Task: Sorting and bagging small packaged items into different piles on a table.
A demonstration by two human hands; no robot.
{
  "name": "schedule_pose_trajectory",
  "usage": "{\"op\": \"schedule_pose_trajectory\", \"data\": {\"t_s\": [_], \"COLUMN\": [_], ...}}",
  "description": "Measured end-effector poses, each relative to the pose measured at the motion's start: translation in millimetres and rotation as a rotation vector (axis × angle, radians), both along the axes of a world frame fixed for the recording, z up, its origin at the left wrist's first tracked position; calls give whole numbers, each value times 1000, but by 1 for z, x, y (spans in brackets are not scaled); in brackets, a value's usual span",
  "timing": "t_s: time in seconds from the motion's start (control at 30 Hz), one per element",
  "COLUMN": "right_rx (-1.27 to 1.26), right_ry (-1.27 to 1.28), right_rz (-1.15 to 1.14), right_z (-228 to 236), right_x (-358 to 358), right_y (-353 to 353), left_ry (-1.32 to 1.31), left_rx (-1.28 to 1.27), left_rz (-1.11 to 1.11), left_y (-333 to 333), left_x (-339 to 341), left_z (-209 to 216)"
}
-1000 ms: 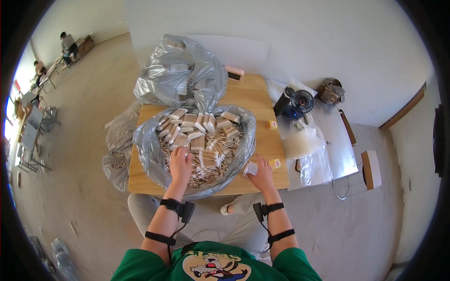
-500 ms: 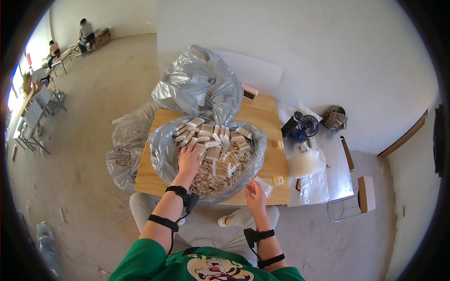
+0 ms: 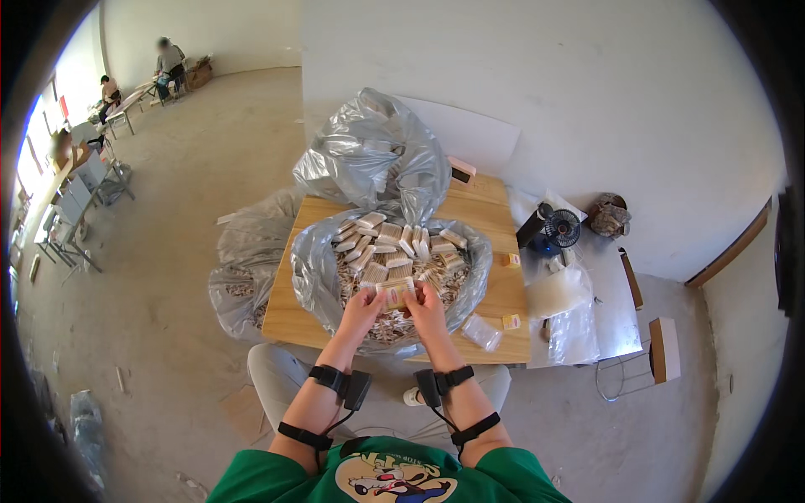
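A wooden worktop (image 3: 482, 239) stood on a bare concrete floor beside a white wall. An open grey bag (image 3: 314, 272) full of pale bundles was spread across it, with a second, knotted bag (image 3: 373, 159) behind. One bundle (image 3: 394, 294) was held over the open bag, gripped at its ends by the left hand (image 3: 362, 310) and right hand (image 3: 428, 308), fingers closed on it. A small fan (image 3: 560, 227) lay to the right.
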State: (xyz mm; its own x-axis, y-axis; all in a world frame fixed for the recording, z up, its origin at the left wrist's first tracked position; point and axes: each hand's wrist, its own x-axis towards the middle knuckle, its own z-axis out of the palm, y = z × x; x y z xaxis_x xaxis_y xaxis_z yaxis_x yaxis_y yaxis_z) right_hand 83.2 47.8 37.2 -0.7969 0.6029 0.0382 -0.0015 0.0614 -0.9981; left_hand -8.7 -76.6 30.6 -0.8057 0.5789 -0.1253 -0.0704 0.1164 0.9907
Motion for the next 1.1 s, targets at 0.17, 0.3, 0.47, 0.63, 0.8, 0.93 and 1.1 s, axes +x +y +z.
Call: {"op": "schedule_pose_trajectory", "data": {"t_s": [0.17, 0.3, 0.47, 0.63, 0.8, 0.93, 1.1], "right_rx": [-229, 515, 551, 466, 562, 566, 604], "right_ry": [29, -62, 0, -32, -96, -131, -175], "right_rz": [-48, -212, -118, -16, -18, -26, -64], "right_z": [-1, -9, 17, 11, 14, 19, 19], "right_x": [3, 8, 19, 29, 34, 32, 27], "right_y": [5, 7, -24, -24, -23, -23, -26], "left_ry": [-58, -28, 55, 19, 222, 431, 599], "left_rx": [46, 51, 64, 153, -62, -68, -26], "left_rz": [-210, -197, -103, -72, -110, -113, -94], "left_y": [-19, -14, -1, 8, 6, 4, 1], "left_x": [-6, 3, 18, 34, 38, 37, 34], "left_z": [11, 20, -1, -4, 0, 5, 2]}}
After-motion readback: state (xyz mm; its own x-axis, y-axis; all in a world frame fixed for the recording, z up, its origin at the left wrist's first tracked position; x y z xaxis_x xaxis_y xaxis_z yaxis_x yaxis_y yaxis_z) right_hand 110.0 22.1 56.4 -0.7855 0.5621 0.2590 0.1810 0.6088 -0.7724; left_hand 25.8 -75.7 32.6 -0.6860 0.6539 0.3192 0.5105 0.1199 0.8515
